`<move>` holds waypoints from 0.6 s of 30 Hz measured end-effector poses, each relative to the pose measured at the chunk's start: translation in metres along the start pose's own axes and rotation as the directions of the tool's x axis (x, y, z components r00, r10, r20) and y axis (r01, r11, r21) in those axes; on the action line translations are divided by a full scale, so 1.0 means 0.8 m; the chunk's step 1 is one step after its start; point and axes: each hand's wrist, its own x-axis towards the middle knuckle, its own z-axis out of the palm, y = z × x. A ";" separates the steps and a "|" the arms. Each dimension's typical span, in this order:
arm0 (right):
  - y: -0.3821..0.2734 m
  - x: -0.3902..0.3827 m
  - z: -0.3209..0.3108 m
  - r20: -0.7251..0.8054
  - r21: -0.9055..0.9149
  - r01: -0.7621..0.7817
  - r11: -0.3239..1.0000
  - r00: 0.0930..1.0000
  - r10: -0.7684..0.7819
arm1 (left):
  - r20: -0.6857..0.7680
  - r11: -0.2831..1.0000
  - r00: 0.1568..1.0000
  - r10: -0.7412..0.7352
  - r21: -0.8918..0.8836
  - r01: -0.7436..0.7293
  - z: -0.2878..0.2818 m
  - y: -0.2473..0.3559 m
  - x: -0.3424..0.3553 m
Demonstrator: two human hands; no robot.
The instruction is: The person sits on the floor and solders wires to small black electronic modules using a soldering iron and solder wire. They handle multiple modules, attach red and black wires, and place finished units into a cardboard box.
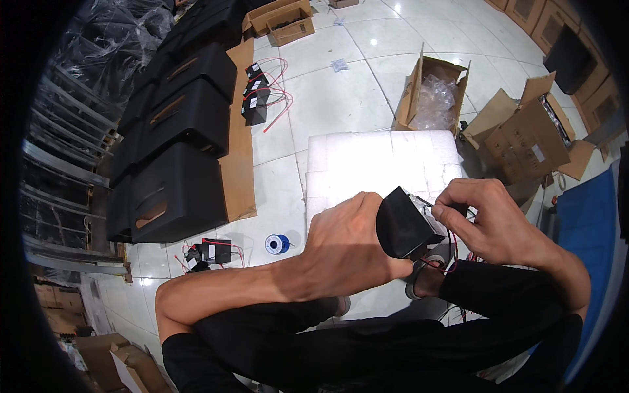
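Note:
My left hand (pixel 344 245) is closed round a black box-shaped unit (pixel 405 226), tilted above my legs, most of its fingers hidden behind it. Red and black wires (pixel 451 265) hang from the unit's right side. Close by that side, my right hand (pixel 481 219) is closed, thumb and fingers pinching a thin black wire (pixel 424 202). What its far end joins is too small to tell. Behind both hands stands a white foam block (pixel 367 160) with a brightly lit top.
Large black cases (pixel 180 196) stand in rows at the left on cardboard (pixel 239 164). Similar black units with red wires (pixel 255 101) lie on the tiles. A blue spool (pixel 276 244) sits left of my hand. Open cartons (pixel 429 98) are at the far right, a blue surface (pixel 593 249) nearer.

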 end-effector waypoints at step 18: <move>-0.003 -0.003 -0.017 0.051 -0.037 -0.129 0.991 0.990 0.131 | -0.114 0.981 0.974 0.195 0.028 -0.194 0.003 -0.003 -0.001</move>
